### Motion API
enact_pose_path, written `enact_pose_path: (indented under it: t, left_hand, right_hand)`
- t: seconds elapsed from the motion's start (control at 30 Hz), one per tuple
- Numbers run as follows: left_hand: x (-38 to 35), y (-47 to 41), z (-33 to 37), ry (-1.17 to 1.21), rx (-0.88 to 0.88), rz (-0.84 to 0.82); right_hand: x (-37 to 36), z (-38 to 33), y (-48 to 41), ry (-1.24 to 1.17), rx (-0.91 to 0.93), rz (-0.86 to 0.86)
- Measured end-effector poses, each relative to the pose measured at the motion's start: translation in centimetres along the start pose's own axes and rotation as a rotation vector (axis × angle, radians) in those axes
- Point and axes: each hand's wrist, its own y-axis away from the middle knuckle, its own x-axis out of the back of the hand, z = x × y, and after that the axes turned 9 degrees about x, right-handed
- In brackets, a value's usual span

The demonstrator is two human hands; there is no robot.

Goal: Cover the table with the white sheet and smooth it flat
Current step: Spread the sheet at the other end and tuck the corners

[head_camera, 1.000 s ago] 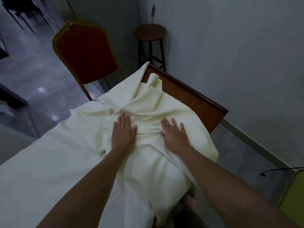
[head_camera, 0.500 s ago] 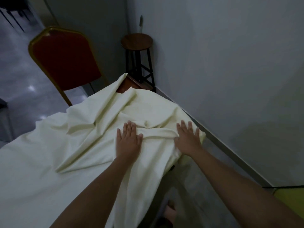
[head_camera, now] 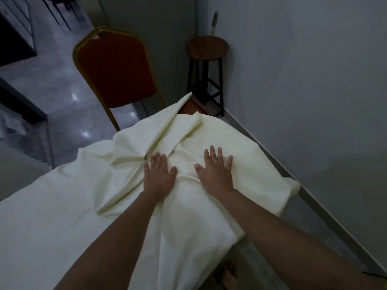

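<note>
The white sheet (head_camera: 62, 206) is the landmark here: it lies draped over nearly the whole tabletop, smooth on its left part and bunched into long folds toward its far end. Beyond the sheet's far left edge stands a red banquet chair (head_camera: 115, 70) with a gold frame, its back facing the sheet. On the sheet's middle, just near of the thickest fold, the left hand (head_camera: 159, 176) lies palm down with fingers spread, pressing flat and gripping nothing. Just to its right, also on the sheet, the right hand (head_camera: 215, 170) lies the same way, open and flat, fingers fanned; a low ridge of cloth rises between the two hands. At the sheet's far tip a small brown corner of the tabletop (head_camera: 188, 107) shows uncovered. Past that corner, against the grey wall, stands a round wooden stool (head_camera: 206, 48) on black legs. The sheet's right edge hangs over the side, near the wall's skirting.
</note>
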Motion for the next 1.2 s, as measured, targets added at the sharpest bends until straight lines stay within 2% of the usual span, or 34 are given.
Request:
enact_pose_path:
  t: [0.23, 0.37, 0.47, 0.53, 0.63, 0.8, 1.03, 1.2]
  left_hand:
    - [0.8, -6.8, 4.0, -0.117, -0.17, -0.001]
    - [0.8, -10.5, 7.8, -0.096, -0.309, -0.005]
    - [1.1, -12.5, 9.4, -0.061, -0.368, -0.023]
    - [1.2, -12.2, 9.8, 0.013, -0.356, 0.014]
    - [0.5, -9.2, 9.6, 0.114, -0.266, 0.159]
    - [-0.8, -9.2, 8.6, 0.166, 0.01, 0.159]
    - [0.0, -16.0, 14.3, 0.083, -0.223, 0.134]
    - [-0.1, -16.7, 16.4, 0.099, -0.168, 0.141]
  right_hand:
    - [-0.1, 2.4, -2.6, 0.239, -0.076, -0.005]
    - [0.2, 5.9, -2.2, 0.279, -0.218, 0.025]
    - [0.4, 7.2, -2.1, 0.289, -0.232, 0.042]
    - [0.6, 7.1, -2.6, 0.233, -0.238, 0.099]
    - [0.5, 6.0, -4.0, 0.158, -0.262, 0.147]
    - [-0.3, 5.6, -4.7, 0.147, -0.246, 0.169]
    - [0.2, 8.7, -2.5, 0.172, -0.308, 0.172]
    - [0.8, 10.3, -1.4, 0.173, -0.313, 0.158]
